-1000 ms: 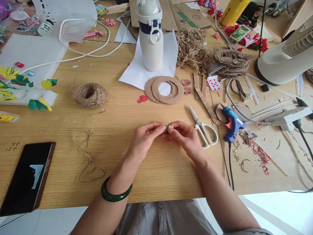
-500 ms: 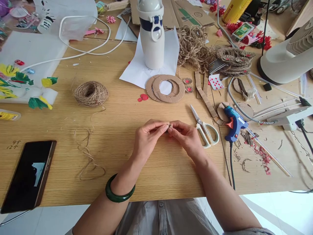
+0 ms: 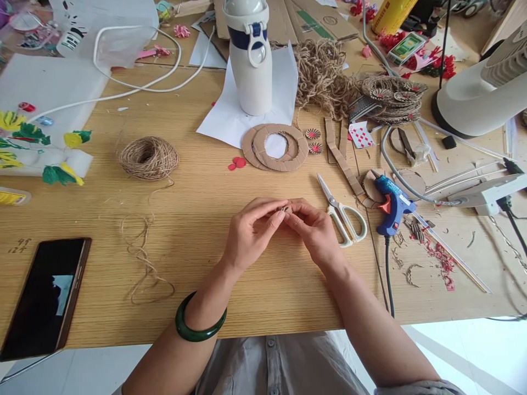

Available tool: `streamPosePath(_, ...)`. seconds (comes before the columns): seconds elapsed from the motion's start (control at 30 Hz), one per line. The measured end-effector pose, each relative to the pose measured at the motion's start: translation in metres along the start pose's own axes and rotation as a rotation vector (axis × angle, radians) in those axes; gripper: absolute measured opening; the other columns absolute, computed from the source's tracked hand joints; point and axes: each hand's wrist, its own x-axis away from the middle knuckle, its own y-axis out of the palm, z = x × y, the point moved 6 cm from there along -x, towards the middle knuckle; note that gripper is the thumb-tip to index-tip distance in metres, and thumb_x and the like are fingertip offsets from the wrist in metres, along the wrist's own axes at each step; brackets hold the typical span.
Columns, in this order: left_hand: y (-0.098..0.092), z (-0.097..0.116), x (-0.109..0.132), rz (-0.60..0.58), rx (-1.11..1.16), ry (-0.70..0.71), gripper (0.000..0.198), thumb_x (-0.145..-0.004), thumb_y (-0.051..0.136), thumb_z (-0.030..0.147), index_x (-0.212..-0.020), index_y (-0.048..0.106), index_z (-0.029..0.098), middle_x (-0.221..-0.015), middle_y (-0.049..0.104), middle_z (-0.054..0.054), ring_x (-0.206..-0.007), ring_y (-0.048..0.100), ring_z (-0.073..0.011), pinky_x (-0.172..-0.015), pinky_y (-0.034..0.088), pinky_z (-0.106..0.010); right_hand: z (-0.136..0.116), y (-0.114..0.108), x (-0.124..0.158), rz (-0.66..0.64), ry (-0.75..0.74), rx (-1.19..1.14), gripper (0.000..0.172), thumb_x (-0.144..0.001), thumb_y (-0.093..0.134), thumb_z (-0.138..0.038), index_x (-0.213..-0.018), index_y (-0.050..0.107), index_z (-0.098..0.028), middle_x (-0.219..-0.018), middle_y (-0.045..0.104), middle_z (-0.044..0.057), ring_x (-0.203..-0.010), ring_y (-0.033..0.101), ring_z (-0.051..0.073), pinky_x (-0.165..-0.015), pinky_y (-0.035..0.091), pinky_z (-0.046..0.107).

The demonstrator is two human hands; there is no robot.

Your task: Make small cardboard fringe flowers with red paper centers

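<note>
Between the fingertips of both hands is a small brown piece that looks like corrugated cardboard [image 3: 285, 209], mostly hidden by the fingers. My left hand [image 3: 252, 233] pinches it from the left, thumb and forefinger closed on it. From the other side my right hand [image 3: 316, 229] pinches the same piece. Just right of my right hand lie white-handled scissors [image 3: 342, 213], blades partly apart. Beyond the hands rest two overlapping cardboard rings [image 3: 302, 159], two small fluted cardboard flowers [image 3: 315, 148] with red centres, and red paper discs [image 3: 239, 162].
A ball of twine [image 3: 149, 158] trails a loose strand on the left, above a phone [image 3: 45, 296]. A blue glue gun [image 3: 393, 206] with its cord lies right. A white bottle [image 3: 250, 66] stands on paper at the back, near tangled twine [image 3: 321, 77] and a white appliance [image 3: 481, 93].
The small cardboard piece has turned between my fingertips, and more of its top shows. My left fingers have lifted and spread slightly. The whole view has shifted a little.
</note>
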Motion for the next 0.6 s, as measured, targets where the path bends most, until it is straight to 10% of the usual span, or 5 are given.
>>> streamPosePath(0.17,0.006,-0.006,0.001,-0.112,0.180,-0.148,0.042,-0.086,0.070,0.032,-0.127,0.067,0.023,-0.129,0.067,-0.008,-0.116,0.063,-0.0240,-0.097,0.054,-0.034,-0.001,-0.005,0.000,0.052,0.011,-0.009,0.019,-0.081,0.076,-0.039,-0.089,0.074,-0.021,-0.098,0.065,0.003,-0.090,0.062,0.017,-0.082,0.053,0.029)
streamPosePath(0.6,0.000,-0.020,-0.001,-0.014,0.223,-0.210,0.019,-0.080,0.075,0.032,-0.095,0.077,0.020,-0.100,0.074,-0.005,-0.087,0.069,-0.0177,-0.081,0.057,-0.029,0.003,-0.001,0.002,0.019,0.094,-0.070,0.032,-0.073,0.083,-0.043,-0.084,0.067,-0.018,-0.070,0.068,-0.001,-0.064,0.065,0.013,-0.062,0.060,0.029)
